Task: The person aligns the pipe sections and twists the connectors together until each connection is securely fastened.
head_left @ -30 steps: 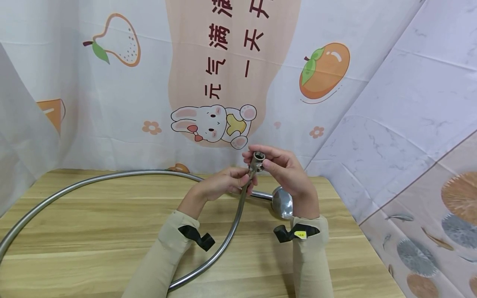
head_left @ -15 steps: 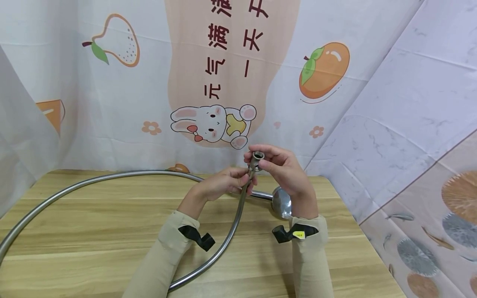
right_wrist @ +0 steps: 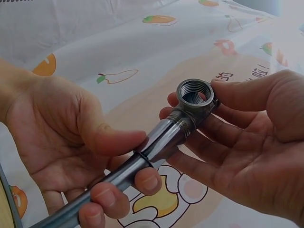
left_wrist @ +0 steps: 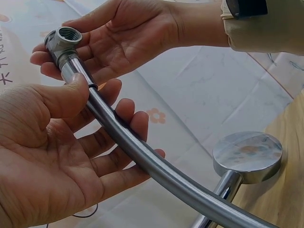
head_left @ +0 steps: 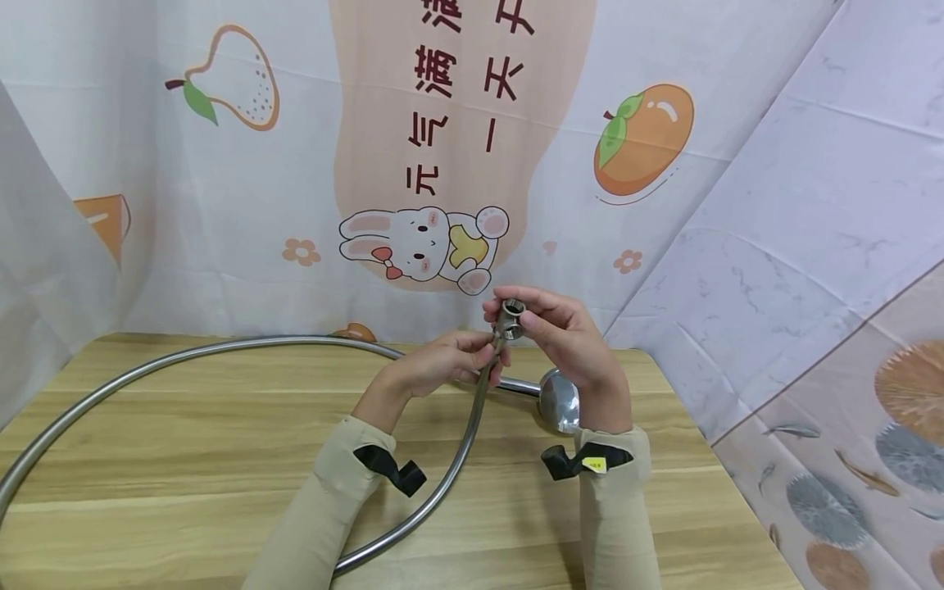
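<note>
Above the table's far part, my left hand pinches the smooth metal end sleeve of a shower hose between thumb and fingers. Fitted on that end is a metal tee fitting with threaded openings; some thread shows at the joint in the right wrist view. My right hand holds the tee between thumb and fingertips, its other fingers spread behind it. One round opening faces up toward the head camera. The hose curves down from my left hand toward the table's near side.
A chrome shower head lies on the wooden table behind my right wrist. More hose loops across the left side of the table. A printed curtain hangs along the table's back edge.
My right hand and the tee have shifted and turned very slightly. Both hands keep the same hold, and my left hand stays in place.
</note>
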`<action>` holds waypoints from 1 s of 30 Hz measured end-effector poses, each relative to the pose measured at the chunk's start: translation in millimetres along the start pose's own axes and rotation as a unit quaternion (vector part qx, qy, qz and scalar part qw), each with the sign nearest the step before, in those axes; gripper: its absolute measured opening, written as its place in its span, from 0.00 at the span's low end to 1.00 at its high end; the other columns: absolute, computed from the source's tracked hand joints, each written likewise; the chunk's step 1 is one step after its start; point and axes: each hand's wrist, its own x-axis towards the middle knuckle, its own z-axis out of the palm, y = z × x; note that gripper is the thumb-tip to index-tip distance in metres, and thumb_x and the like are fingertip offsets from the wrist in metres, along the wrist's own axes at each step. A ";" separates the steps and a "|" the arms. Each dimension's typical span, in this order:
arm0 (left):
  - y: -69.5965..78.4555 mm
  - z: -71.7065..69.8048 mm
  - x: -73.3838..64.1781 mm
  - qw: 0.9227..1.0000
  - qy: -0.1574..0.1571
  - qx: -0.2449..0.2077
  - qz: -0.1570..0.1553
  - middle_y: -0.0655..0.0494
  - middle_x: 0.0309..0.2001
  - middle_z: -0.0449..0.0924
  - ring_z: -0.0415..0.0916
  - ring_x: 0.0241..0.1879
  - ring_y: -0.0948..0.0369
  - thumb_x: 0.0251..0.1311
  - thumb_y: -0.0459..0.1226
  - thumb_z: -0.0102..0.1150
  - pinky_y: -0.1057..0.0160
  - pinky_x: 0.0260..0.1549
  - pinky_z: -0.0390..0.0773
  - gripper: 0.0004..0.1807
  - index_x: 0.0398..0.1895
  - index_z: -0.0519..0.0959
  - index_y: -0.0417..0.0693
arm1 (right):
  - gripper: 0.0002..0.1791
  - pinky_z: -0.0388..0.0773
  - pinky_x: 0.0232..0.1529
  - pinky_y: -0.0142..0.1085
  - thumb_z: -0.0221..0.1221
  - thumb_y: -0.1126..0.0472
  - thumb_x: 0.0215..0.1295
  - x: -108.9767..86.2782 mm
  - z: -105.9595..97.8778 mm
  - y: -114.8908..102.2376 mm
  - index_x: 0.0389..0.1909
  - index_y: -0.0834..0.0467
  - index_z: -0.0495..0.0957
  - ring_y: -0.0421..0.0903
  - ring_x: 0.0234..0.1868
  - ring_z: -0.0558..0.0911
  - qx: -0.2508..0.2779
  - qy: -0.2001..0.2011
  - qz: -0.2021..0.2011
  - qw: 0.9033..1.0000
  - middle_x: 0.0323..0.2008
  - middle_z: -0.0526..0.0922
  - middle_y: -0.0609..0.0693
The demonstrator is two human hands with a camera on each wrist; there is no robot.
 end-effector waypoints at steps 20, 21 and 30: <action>-0.2 1.2 1.5 1.000 0.003 -0.005 -0.005 0.53 0.41 0.76 0.79 0.46 0.55 0.81 0.42 0.40 0.53 0.52 0.80 0.17 0.52 0.75 0.38 | 0.21 0.76 0.63 0.37 0.48 0.74 0.75 1.0 1.8 -2.2 0.61 0.57 0.79 0.45 0.57 0.83 0.000 0.017 0.008 1.000 0.52 0.86 0.49; -0.3 1.1 1.7 1.000 0.003 -0.005 -0.005 0.53 0.42 0.76 0.79 0.46 0.55 0.81 0.42 0.40 0.53 0.52 0.80 0.17 0.52 0.75 0.38 | 0.21 0.76 0.64 0.37 0.48 0.74 0.75 1.1 1.6 -2.3 0.62 0.58 0.79 0.45 0.57 0.83 0.000 0.013 0.005 1.000 0.53 0.86 0.49; -0.7 1.0 1.7 1.000 0.002 -0.010 -0.007 0.51 0.43 0.76 0.78 0.46 0.55 0.81 0.42 0.40 0.53 0.53 0.80 0.18 0.52 0.75 0.38 | 0.22 0.73 0.67 0.38 0.47 0.75 0.75 -0.5 -0.7 -1.2 0.64 0.60 0.77 0.45 0.60 0.82 0.002 -0.003 -0.003 1.000 0.55 0.86 0.50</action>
